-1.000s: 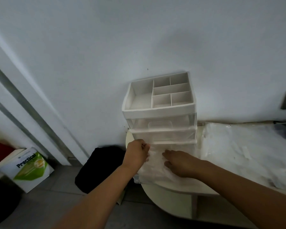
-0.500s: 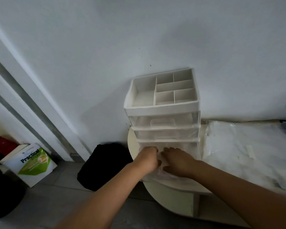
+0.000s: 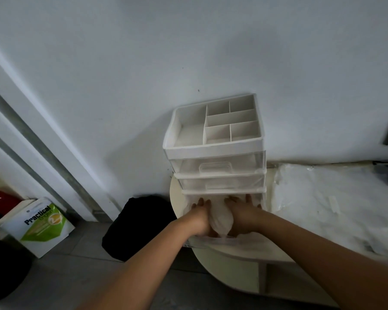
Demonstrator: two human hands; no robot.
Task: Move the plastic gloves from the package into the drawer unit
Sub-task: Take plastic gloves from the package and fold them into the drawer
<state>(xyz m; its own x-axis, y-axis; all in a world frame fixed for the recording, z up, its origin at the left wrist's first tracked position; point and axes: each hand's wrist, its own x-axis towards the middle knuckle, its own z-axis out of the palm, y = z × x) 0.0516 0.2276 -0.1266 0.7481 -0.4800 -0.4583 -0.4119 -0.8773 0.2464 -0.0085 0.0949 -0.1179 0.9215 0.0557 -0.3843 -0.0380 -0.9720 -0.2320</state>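
Observation:
A white drawer unit (image 3: 217, 151) with clear drawers stands on a round cream table (image 3: 229, 262) against the wall. Its bottom drawer (image 3: 211, 242) is pulled out. Inside it lies a bunched wad of thin plastic gloves (image 3: 220, 217). My left hand (image 3: 199, 218) presses the wad from the left, and my right hand (image 3: 243, 217) presses it from the right. The fingers of both hands point forward into the drawer. The clear plastic package (image 3: 323, 209) lies spread over the table to the right of the unit.
On the floor left of the table sits a black bag (image 3: 139, 227). Farther left are a green-and-white book (image 3: 40, 224), a red object (image 3: 0, 199) and a dark round object (image 3: 5, 269). The wall is directly behind the unit.
Both hands have moved forward from the drawer's front edge into the open bottom drawer. The flat glove pile is now bunched up between them.

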